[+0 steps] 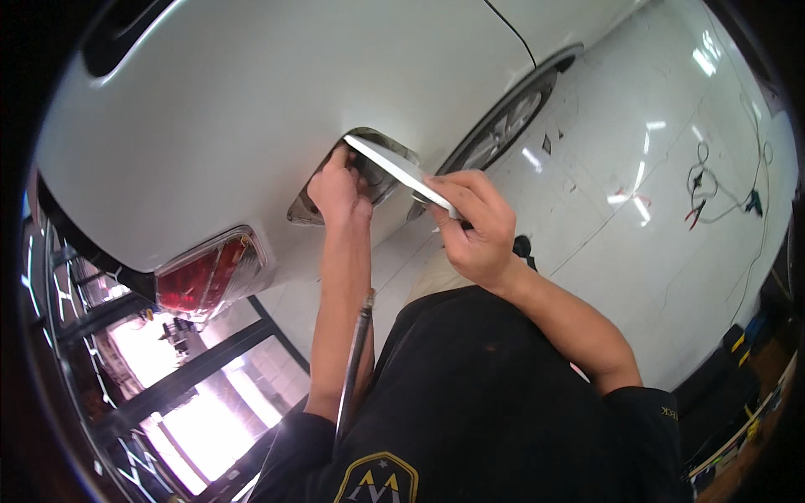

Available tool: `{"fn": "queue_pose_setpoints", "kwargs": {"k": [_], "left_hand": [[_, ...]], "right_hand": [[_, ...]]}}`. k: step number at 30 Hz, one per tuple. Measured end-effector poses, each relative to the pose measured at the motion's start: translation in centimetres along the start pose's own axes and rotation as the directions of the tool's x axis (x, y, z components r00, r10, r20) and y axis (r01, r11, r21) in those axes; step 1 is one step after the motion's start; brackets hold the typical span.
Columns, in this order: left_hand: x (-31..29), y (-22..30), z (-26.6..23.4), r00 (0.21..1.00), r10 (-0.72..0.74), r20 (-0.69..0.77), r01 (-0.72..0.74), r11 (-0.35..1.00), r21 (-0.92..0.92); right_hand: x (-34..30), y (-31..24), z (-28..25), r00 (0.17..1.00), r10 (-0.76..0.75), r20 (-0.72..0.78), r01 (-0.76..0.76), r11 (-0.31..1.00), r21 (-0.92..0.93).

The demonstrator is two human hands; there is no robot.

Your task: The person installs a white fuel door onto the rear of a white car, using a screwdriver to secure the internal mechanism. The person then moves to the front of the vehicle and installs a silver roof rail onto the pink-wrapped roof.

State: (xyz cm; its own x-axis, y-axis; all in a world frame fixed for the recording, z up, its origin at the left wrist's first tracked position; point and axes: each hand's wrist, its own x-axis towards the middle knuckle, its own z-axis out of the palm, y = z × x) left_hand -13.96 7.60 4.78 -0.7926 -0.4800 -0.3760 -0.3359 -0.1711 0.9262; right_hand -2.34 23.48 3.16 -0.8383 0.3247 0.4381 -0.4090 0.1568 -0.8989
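The big pale car had a hole in its side. A white flap stuck out from the hole, pinched in the right hand. The left hand poked inside; I couldn't tell if it held anything.

The car body is a pale silvery white, and the fuel flap a brighter white against the dark grey recess. The tail light shows red beside a clear section. The shirt is black, its emblem yellow-bordered; the pale grey floor is crossed by thin dark lines.
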Motion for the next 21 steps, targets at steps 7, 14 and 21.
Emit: {"fn": "queue_pose_setpoints", "kwargs": {"k": [7,14,21], "left_hand": [[0.6,0.5,0.3,0.967,-0.255,-0.032,0.243,0.948,-0.204],[-0.5,-0.4,1.4,0.946,-0.302,-0.116,0.227,0.876,-0.426],[-0.9,-0.3,1.8,0.961,-0.155,-0.229,0.107,0.972,-0.208]], "right_hand": [[0.7,-0.1,-0.4,0.999,-0.05,0.02,0.051,0.997,-0.05],[2.2,-0.3,-1.5,0.987,-0.06,0.149,0.062,0.998,-0.014],[3.0,0.8,-2.8,0.904,-0.106,0.414,0.099,0.994,0.039]]}}
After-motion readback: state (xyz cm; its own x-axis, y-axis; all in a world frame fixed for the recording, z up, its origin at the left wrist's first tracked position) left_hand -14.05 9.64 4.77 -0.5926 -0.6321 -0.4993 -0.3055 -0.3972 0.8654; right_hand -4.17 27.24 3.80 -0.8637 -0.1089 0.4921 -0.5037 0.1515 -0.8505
